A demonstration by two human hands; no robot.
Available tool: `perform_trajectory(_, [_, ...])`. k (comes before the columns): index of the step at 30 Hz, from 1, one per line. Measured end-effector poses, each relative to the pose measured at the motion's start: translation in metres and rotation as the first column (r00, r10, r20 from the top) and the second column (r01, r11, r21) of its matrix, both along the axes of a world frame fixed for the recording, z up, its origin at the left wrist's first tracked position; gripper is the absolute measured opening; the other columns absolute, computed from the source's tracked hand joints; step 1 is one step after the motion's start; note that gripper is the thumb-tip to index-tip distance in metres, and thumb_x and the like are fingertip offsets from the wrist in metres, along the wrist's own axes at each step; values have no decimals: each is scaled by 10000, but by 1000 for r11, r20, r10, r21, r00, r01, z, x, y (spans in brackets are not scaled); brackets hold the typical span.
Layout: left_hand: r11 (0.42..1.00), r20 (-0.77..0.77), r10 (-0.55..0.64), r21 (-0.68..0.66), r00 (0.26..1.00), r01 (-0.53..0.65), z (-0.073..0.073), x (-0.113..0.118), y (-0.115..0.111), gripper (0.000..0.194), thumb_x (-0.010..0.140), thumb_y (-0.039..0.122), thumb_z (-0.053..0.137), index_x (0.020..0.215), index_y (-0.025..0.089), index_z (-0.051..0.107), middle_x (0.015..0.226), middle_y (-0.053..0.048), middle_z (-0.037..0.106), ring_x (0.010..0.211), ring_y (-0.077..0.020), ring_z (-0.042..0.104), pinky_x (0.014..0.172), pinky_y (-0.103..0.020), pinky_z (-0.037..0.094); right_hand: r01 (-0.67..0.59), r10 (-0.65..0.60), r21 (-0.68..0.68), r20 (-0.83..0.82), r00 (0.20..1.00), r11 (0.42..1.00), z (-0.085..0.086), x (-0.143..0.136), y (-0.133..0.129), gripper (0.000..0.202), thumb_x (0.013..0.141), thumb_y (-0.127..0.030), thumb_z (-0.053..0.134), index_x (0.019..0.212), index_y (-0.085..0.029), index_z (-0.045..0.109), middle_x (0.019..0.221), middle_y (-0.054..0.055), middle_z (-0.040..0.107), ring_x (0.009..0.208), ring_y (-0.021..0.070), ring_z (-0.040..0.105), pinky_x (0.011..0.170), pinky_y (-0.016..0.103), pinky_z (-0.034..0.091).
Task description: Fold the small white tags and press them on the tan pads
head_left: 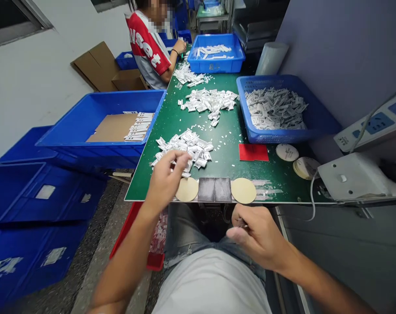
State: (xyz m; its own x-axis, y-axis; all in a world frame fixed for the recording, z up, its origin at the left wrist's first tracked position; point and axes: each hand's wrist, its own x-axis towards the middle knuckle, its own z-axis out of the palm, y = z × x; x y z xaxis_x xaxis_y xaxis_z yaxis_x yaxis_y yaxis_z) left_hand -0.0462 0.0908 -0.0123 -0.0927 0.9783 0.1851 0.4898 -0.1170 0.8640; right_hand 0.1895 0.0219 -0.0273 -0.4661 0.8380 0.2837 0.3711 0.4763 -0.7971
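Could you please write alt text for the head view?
A person's left hand is by a pile of small white pieces on a green table, and their curled right hand is in front of its near edge. Along that edge, two dark squares lie between two pale discs; a blue basket of white pieces stands farther back on the right.

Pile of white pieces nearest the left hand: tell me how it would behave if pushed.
The pile of white pieces would probably spread and shed pieces rather than slide as one block, since they lie loose at many angles. Each looks small beside the left hand, so likely light. Their straight edges suggest they are fairly stiff.
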Motion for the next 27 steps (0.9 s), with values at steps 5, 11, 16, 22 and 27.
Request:
perform_trajectory(5, [997,-653,-74,-50,754,55,-4,-20,112,422,930,481,483,772,156,701,937,-135,656,948,-269,519,917,-387,342,-218,44,-547,-313,949,809,-32,44,-15,422,894,-542,570,689,-190,459,596,-65,373,546,78,308,514,223,250])
perform_trajectory(11, [991,-663,-67,-134,746,-30,-22,27,199,362,877,439,627,870,85,703,1030,-206,674,1090,-339,513,894,-435,381,-472,-377,-780,-617,691,411,-101,72,-15,519,766,-663,647,699,-233,366,494,-124,229,397,44,113,373,184,122])
perform_trajectory(16, [973,-548,-111,-231,829,-22,-28,65,232,342,917,380,608,1152,132,617,1173,-104,634,1037,-237,619,888,-445,515,-424,-465,-821,-568,679,383,-92,74,-35,394,863,-474,650,731,-215,384,521,-116,234,434,44,102,411,178,100])
perform_trajectory(22, [971,-323,-159,-222,933,89,-13,68,206,263,891,339,620,1024,120,678,1003,-90,688,926,-212,644,850,-366,507,-253,-436,-795,-533,725,552,-64,61,-38,387,934,-521,514,1067,-162,567,648,-51,421,537,80,288,522,227,252])
perform_trajectory(27, [973,189,-200,-80,961,218,-1,41,89,413,955,355,439,1303,193,591,1000,-63,631,826,-148,600,718,-266,506,-140,-326,-726,-461,825,673,-51,43,-24,350,974,-513,451,1061,-192,557,656,-58,341,568,99,290,535,234,276])
